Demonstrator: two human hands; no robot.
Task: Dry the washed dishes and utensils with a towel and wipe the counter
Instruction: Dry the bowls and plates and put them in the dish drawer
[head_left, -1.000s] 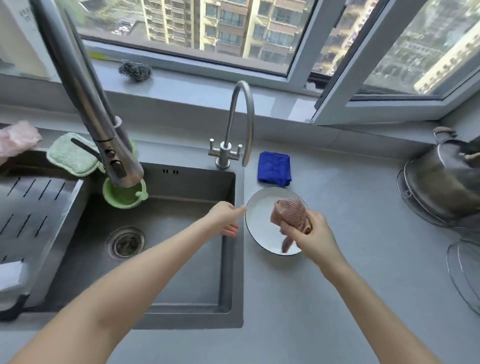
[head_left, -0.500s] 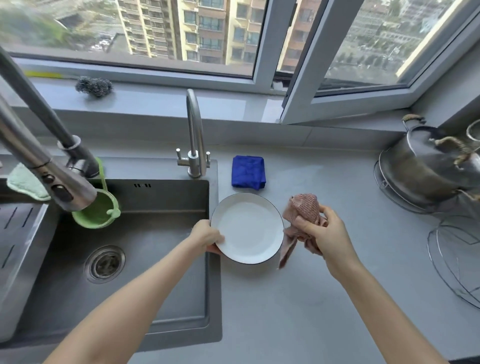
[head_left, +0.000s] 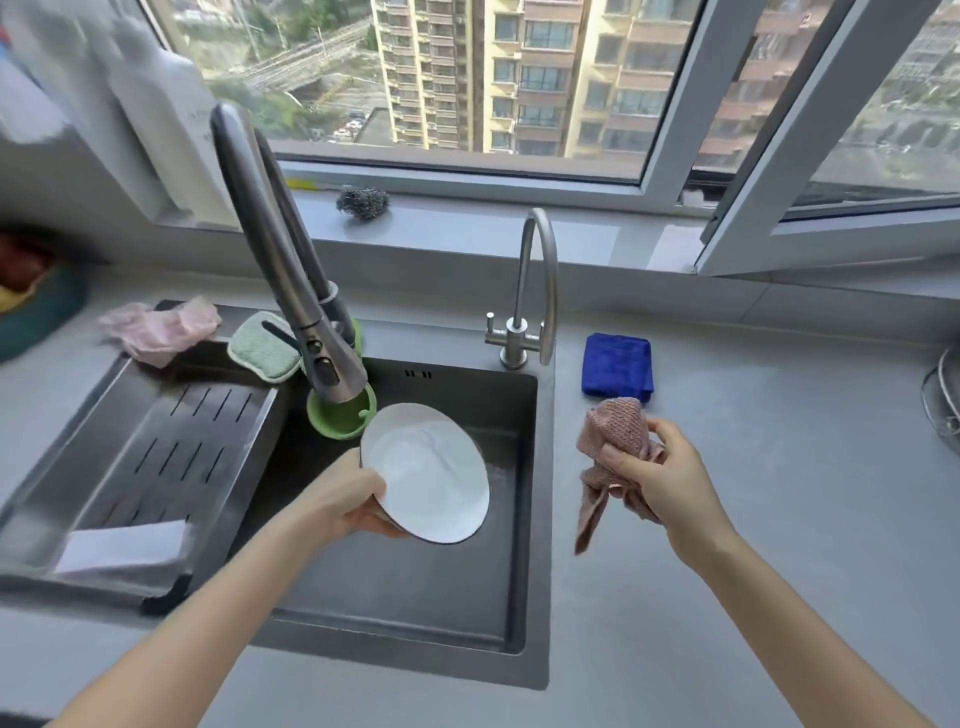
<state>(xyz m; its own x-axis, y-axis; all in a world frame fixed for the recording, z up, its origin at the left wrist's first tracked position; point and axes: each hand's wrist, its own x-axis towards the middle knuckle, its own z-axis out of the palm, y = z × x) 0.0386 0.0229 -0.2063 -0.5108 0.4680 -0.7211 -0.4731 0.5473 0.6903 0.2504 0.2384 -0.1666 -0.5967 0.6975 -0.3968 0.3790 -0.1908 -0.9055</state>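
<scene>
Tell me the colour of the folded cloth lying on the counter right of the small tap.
Bright blue; the folded cloth shows clearly in the head view.

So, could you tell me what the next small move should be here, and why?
Probably bring the towel in the right hand across to the plate, which the left hand holds tilted over the sink; they do not touch yet.

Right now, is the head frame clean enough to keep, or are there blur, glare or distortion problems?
Head view: soft daylight, no hard shadows; the white plate shows a mild sheen, not blown out. Head view, centre: plate, pink towel and blue cloth fairly sharp. Head view, left edge: drain tray and white bottle smeared; wide-angle bending tilts the window frame.
</scene>
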